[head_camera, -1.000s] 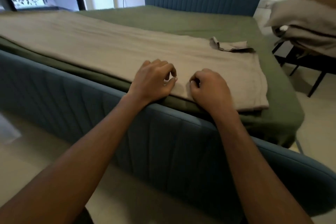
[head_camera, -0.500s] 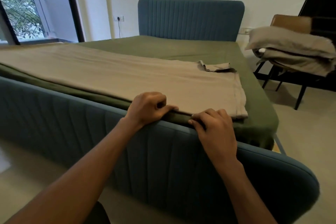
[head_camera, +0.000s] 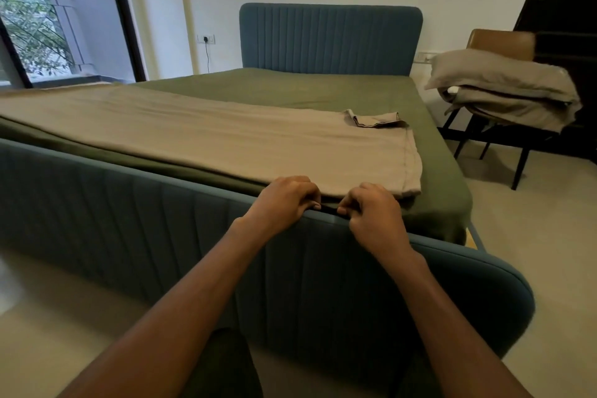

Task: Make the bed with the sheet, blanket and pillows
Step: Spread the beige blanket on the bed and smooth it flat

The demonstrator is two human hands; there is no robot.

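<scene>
A green sheet covers the mattress of the blue upholstered bed. A folded beige blanket lies across the foot end, with one corner turned back. My left hand and my right hand sit side by side on the top of the blue footboard. Both are curled around the blanket's near edge and the green sheet beneath it, fingers tucked between mattress and footboard. Beige pillows are stacked on a chair at the right.
The blue headboard stands against the white wall. A black-legged chair holds the pillows beside a dark door. A glass balcony door is at the left. Pale floor surrounds the bed.
Both hands have slid back from on top of the blanket to its near edge at the footboard and curled over it. My view has lifted, showing the headboard and wall.
</scene>
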